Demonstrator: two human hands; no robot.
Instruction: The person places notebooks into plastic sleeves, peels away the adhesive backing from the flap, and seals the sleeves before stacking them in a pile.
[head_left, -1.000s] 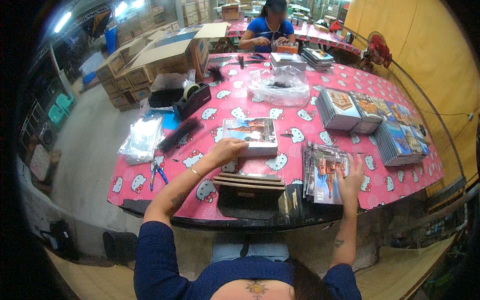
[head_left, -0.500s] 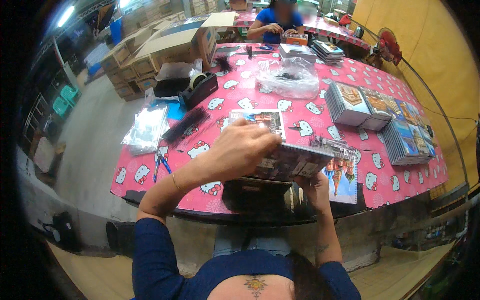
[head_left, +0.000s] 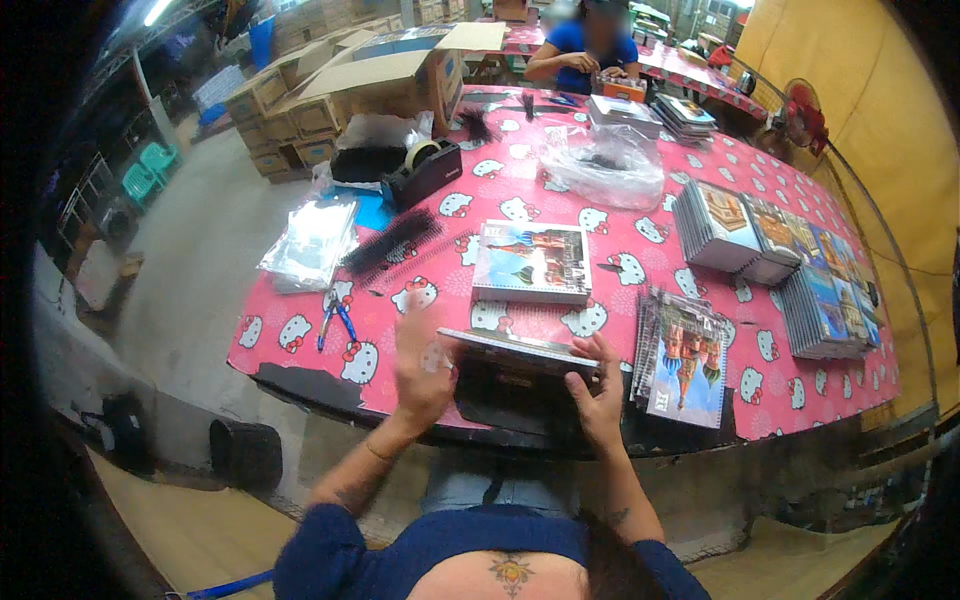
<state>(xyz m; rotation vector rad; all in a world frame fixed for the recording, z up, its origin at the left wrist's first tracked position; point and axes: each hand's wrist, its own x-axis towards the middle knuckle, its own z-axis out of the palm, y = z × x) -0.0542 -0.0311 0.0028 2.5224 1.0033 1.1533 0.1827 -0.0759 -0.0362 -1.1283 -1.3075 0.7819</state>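
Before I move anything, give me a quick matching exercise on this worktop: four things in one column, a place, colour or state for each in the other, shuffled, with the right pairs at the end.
Things
1. Right hand
2. Pliers
3. Tape dispenser
4. Plastic bag

Places, colours, states
A. Clear and crumpled
B. At the right end of the black holder
C. Blue-handled, lying on the pink table cover
D. Black, carrying a roll of tape

Right pairs: 1-B, 2-C, 3-D, 4-A
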